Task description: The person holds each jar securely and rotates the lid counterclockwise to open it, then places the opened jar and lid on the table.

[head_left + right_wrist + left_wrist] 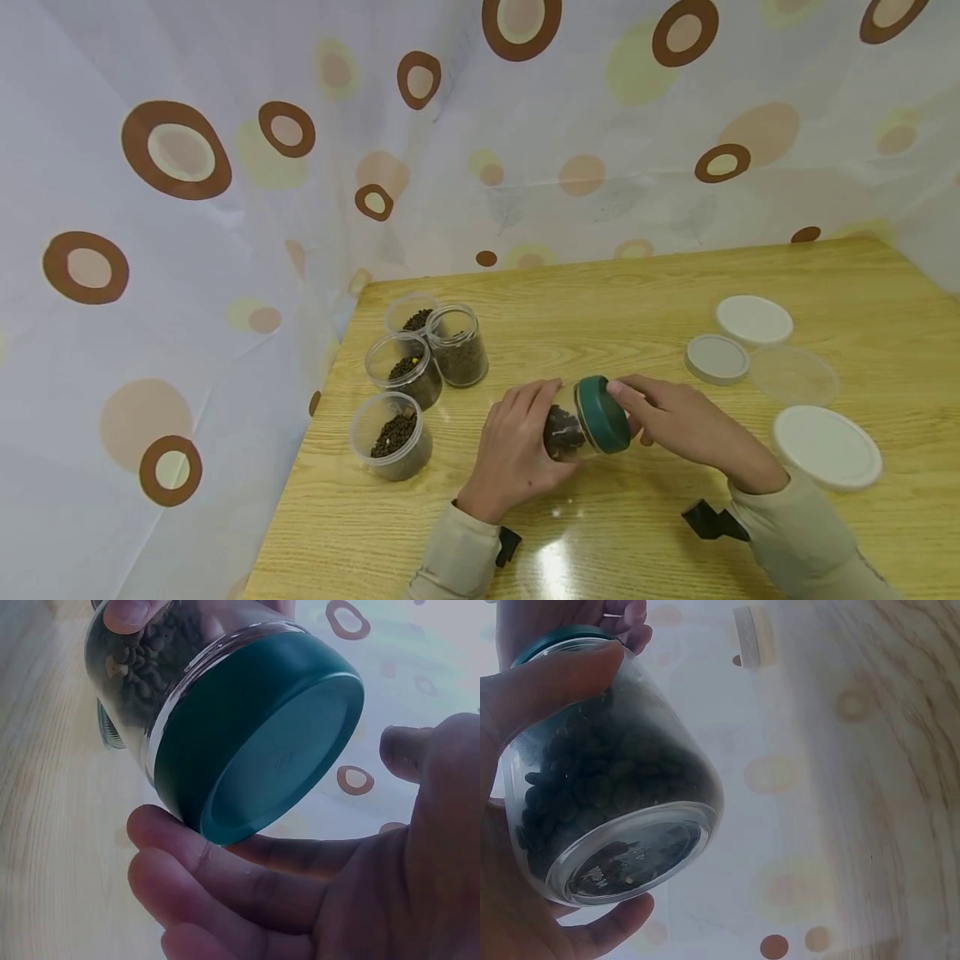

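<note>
My left hand [517,450] grips a glass jar [622,772] by its body, tilted on its side above the table. Dark bean-like pieces [607,780] fill part of the jar. A green lid [603,415] covers its mouth, which faces right. Beside the lid is my right hand [678,421]. In the right wrist view its fingers [202,855] reach under the lid's lower edge and seem to touch it. The thumb [409,754] stands apart from the lid there.
On the table's left side stand several uncovered containers: two glass jars [459,367] [420,383] and two plastic tubs [405,462] [390,312], with dark brown grains inside. Several loose lids lie at right, among them a grey lid [717,360] and a white lid [827,447]. A patterned sheet [480,150] hangs behind.
</note>
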A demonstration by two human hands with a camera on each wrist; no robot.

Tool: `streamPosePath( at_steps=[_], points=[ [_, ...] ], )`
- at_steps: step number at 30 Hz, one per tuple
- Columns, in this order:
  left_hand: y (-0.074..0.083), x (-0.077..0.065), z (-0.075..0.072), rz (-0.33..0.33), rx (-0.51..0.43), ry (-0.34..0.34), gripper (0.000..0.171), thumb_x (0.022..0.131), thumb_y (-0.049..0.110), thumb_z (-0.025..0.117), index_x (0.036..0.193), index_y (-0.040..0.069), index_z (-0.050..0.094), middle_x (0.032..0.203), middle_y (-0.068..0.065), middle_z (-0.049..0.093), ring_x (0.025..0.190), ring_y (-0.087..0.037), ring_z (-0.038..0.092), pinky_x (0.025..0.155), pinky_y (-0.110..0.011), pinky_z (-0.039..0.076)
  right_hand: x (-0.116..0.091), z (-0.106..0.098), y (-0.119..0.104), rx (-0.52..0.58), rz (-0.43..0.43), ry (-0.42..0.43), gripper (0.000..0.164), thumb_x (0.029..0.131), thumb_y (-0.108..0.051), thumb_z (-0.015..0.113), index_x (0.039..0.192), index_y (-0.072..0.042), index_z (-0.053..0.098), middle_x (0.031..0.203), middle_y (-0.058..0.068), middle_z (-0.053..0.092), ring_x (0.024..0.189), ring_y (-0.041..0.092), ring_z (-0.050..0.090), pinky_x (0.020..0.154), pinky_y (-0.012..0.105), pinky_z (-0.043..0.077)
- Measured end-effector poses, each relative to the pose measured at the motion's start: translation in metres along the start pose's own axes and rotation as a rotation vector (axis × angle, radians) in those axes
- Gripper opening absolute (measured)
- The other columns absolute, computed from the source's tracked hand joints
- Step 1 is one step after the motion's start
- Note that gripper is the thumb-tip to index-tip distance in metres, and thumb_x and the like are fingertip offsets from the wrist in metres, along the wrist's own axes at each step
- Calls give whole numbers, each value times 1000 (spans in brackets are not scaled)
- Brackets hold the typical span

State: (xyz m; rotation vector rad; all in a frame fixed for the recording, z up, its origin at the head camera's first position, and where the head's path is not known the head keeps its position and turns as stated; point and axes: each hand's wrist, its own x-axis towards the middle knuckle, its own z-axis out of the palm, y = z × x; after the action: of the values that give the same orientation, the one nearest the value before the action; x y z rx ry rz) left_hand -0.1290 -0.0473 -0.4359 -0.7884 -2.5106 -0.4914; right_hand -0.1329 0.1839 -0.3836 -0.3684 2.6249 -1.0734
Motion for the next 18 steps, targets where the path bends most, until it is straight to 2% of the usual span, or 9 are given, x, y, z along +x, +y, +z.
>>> streamPosePath(
  at_steps=[7, 12, 15, 18],
  points=[
    [2, -1, 0, 11, 12, -3, 92, 62, 48, 89, 139, 16, 52, 129, -1, 63, 116, -20, 61, 87, -39, 55, 1, 1, -4, -32, 32, -28, 66, 103, -55, 37, 144, -3, 46, 83, 3, 70, 68, 15, 64, 60, 31, 48],
    [2, -3, 1, 19, 25, -12, 91, 63, 51, 87, 140, 16, 52, 129, -1, 63, 117, -20, 61, 88, -38, 55, -1, 0, -6, -51, 43, -54, 72, 100, -58, 44, 147, -4, 43, 95, 6, 72, 75, 16, 67, 62, 32, 50],
    [2, -4, 2, 13, 10, -20, 92, 63, 51, 88, 140, 15, 52, 129, -1, 64, 117, -20, 61, 89, -38, 55, -5, -2, -6, -94, -37, -55, 73, 97, -54, 54, 149, -6, 39, 109, 9, 71, 86, 16, 68, 67, 32, 52],
    [2, -4, 2, 0, -9, -18, 93, 61, 49, 89, 140, 15, 52, 129, -1, 64, 117, -20, 61, 88, -38, 55, -8, -2, -4, -148, -217, -11, 70, 93, -41, 65, 149, -8, 39, 122, 11, 66, 100, 21, 66, 72, 32, 54]
  ],
)
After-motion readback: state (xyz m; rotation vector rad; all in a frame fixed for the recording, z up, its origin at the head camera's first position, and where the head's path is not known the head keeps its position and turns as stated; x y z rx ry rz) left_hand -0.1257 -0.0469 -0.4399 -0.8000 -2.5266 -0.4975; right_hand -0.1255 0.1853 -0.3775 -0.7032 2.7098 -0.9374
